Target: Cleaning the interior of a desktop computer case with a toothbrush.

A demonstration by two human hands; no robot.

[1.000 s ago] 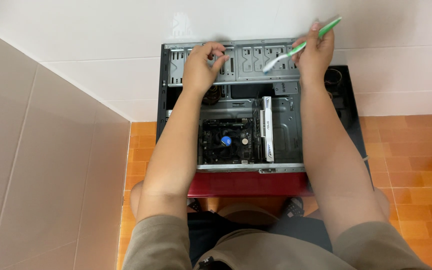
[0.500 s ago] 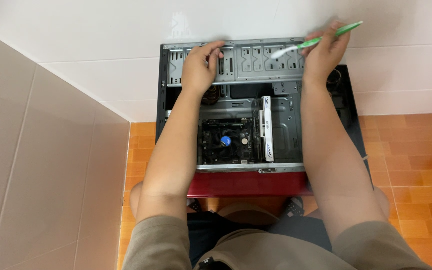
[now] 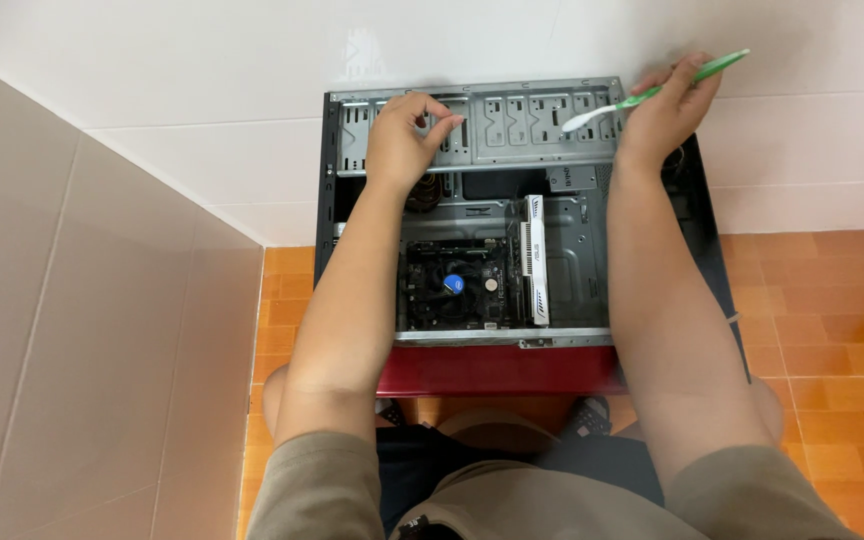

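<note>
Step in hand: we judged that we were brushing dust off the drive cage point(image 3: 512, 125) at the far end of the open computer case point(image 3: 572, 270).
Right hand point(image 3: 667, 110): it was closed round the handle of a green toothbrush point(image 3: 652, 93), fingers wrapped tight, the handle end sticking out past the case's far right corner.
Toothbrush: its white head lay on or just above the perforated metal of the cage; we could not tell whether the bristles touched.
Left hand point(image 3: 402, 140): it rested on the cage's left part, fingers curled over the metal edge, holding nothing loose.
Case: it lay on its side on the orange tiled floor point(image 3: 822, 330), against the white wall point(image 3: 202, 120), its red front panel point(image 3: 497, 370) nearest to us.
Inside: motherboard with a fan point(image 3: 455, 284) and a white card point(image 3: 534, 260) standing beside it.
Next move: in our view it called for short strokes along the slots, with the left hand bracing the case.
</note>
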